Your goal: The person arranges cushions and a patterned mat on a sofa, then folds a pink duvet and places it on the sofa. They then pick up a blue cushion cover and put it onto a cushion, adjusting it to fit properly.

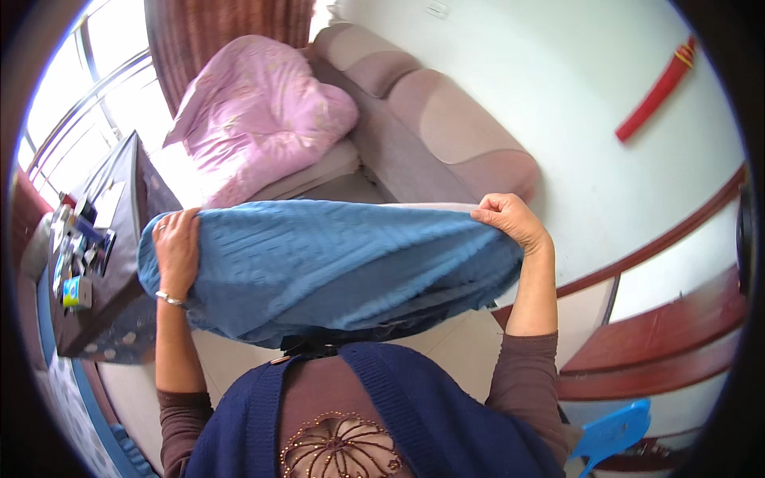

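Observation:
A blue textured cloth (334, 263) stretches out before my body, its upper edge pulled fairly straight between both hands. My left hand (178, 242) grips the cloth near its left end, fingers laid over the front. At the upper right corner, my right hand (508, 220) pinches the edge between thumb and fingers. The lower part hangs in folds towards my waist, with something dark partly visible beneath it. I cannot tell exactly what the cloth is.
Beyond the cloth stands a sofa (454, 119) with a pink quilt (263, 119) heaped on it. On the left, a covered table (128, 239) bears small items and a box (77, 293). A blue plastic chair (615, 427) is at lower right. Red cloth (654, 95) hangs on the wall.

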Tool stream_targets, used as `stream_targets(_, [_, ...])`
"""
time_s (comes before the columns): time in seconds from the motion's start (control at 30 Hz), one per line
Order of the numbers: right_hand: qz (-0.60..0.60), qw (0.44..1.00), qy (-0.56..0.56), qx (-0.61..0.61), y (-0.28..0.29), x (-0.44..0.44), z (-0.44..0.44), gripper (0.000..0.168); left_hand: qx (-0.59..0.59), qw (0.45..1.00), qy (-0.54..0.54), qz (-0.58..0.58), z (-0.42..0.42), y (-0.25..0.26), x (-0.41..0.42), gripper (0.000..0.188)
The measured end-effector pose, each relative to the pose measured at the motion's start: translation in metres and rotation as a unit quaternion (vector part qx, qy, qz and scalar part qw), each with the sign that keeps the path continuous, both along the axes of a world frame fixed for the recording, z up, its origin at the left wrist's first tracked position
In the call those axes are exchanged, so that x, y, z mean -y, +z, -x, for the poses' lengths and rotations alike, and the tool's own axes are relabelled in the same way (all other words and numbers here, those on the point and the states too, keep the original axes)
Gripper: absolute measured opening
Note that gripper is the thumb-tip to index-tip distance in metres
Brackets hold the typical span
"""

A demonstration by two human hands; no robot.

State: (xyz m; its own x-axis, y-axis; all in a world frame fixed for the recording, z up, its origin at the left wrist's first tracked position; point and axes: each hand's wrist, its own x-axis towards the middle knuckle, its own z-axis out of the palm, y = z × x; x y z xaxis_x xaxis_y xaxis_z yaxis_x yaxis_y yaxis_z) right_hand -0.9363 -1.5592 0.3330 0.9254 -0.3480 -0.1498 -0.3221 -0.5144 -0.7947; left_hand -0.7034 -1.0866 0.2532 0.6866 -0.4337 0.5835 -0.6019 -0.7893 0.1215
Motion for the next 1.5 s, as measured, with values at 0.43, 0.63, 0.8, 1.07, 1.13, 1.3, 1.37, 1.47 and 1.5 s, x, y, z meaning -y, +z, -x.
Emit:
stream_targets(0.43, [0.239,0.941,-0.083,0.224,-0.064,0.053,0.022,0.028,-0.081,0.934,-0.346,0.018,0.099,0.034,0.221,0.033])
stream_targets(0.63, [0.3,0.872,-0.338,0.186,-0.119,0.107,0.043,0.048,-0.094,0.929,-0.358,-0.012,0.139,0.023,0.306,0.037])
stream_targets(0.8, [-0.213,0.866,-0.407,0.196,-0.168,0.115,0.063,0.046,-0.03,0.909,-0.415,-0.037,0.139,0.017,0.34,0.027])
stream_targets(1.07, [0.162,0.808,-0.499,0.267,-0.124,0.125,0.109,0.051,-0.009,0.863,-0.503,-0.042,0.155,0.009,0.393,0.015])
stream_targets(1.13, [0.209,0.776,-0.516,0.298,-0.103,0.142,0.141,0.053,-0.011,0.884,-0.464,-0.053,0.146,0.006,0.387,0.014])
stream_targets(1.3, [0.295,0.848,-0.385,0.213,-0.116,0.17,0.177,0.056,-0.024,0.898,-0.439,-0.037,0.154,0.005,0.402,0.011])
stream_targets(1.37, [0.168,0.903,-0.358,0.17,-0.139,0.18,0.176,0.058,-0.029,0.899,-0.436,-0.021,0.154,0.01,0.415,0.011])
stream_targets(1.47, [-0.105,0.954,-0.245,0.138,-0.169,0.172,0.184,0.056,-0.04,0.902,-0.43,-0.01,0.148,0.007,0.416,0.011])
stream_targets(1.5, [-0.123,0.961,-0.2,0.145,-0.171,0.151,0.183,0.05,-0.04,0.905,-0.424,-0.012,0.144,0.004,0.412,0.011])
